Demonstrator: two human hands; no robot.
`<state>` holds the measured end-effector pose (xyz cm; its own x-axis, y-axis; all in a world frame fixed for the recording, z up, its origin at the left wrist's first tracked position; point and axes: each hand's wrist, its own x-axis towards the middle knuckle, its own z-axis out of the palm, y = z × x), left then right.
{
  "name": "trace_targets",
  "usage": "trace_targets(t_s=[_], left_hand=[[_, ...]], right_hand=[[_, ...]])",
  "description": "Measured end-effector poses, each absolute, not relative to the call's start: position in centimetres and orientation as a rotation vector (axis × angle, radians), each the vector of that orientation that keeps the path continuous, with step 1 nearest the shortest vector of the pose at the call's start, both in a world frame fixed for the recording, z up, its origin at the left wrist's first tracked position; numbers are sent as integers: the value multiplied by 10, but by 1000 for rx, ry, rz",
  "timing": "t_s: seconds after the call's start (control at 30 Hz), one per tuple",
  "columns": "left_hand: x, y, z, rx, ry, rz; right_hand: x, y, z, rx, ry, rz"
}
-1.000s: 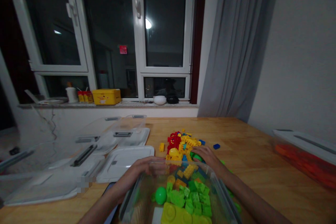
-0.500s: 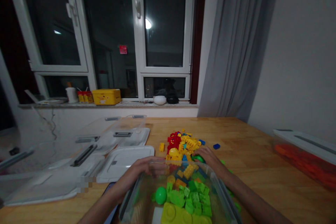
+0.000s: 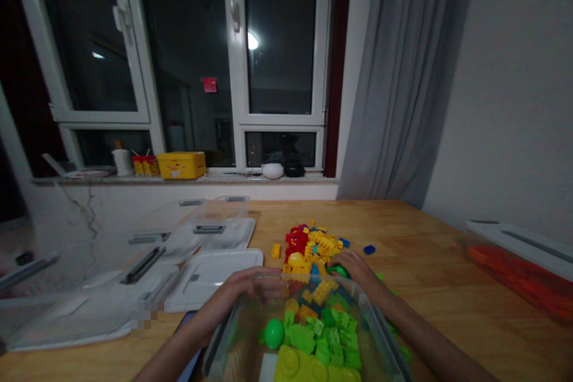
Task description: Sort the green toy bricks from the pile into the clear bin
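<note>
A clear plastic bin [image 3: 376, 334] stands close in front of me, holding several green building blocks [image 3: 333, 334], a green ball [image 3: 274, 333] and a large yellow-green block [image 3: 299, 364]. Behind its far wall, my left hand [image 3: 250, 280] lies with the fingers stretched toward the block pile, partly seen through the plastic. My right hand [image 3: 352, 265] reaches past the bin's right side, its fingers curled over a round green toy piece [image 3: 339, 270] at the pile's edge. Red blocks [image 3: 296, 239] and yellow blocks [image 3: 326, 245] are heaped just beyond both hands.
Clear bins and white lids [image 3: 215, 274] crowd the table's left side. A lidded bin of orange-red pieces [image 3: 519, 274] stands at the right. A blue block [image 3: 369, 249] and a yellow block [image 3: 276, 250] lie apart from the pile. A yellow box [image 3: 181, 165] sits on the windowsill.
</note>
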<state>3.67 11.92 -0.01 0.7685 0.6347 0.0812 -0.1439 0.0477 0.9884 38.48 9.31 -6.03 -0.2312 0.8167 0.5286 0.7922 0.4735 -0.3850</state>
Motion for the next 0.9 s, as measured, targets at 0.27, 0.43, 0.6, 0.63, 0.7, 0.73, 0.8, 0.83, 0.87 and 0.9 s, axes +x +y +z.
trace_targets(t_s=[0.27, 0.43, 0.6, 0.63, 0.7, 0.73, 0.8, 0.83, 0.87, 0.9], left_hand=[[37, 119, 2, 1401, 428, 615], [37, 107, 7, 1389, 479, 688], [39, 98, 16, 1389, 516, 667], [39, 98, 17, 1393, 525, 664], [40, 98, 18, 1426, 535, 680], [40, 99, 18, 1449, 534, 693], [40, 101, 17, 1492, 539, 714], [39, 101, 16, 1505, 546, 716], [39, 102, 15, 1507, 551, 719], [38, 102, 15, 1499, 548, 713]], right_hand=[[387, 97, -62, -1360, -2051, 78], [384, 91, -58, -1342, -2013, 26], [385, 80, -40, -1336, -1918, -39], [386, 79, -35, -1339, -1880, -41], [387, 77, -27, -1351, -1786, -19], [388, 77, -23, -1356, -1736, 11], [387, 78, -19, -1349, -1638, 120], [387, 78, -18, -1332, -1596, 197], [386, 79, -18, -1305, -1559, 282], [384, 80, -17, -1275, -1528, 369]])
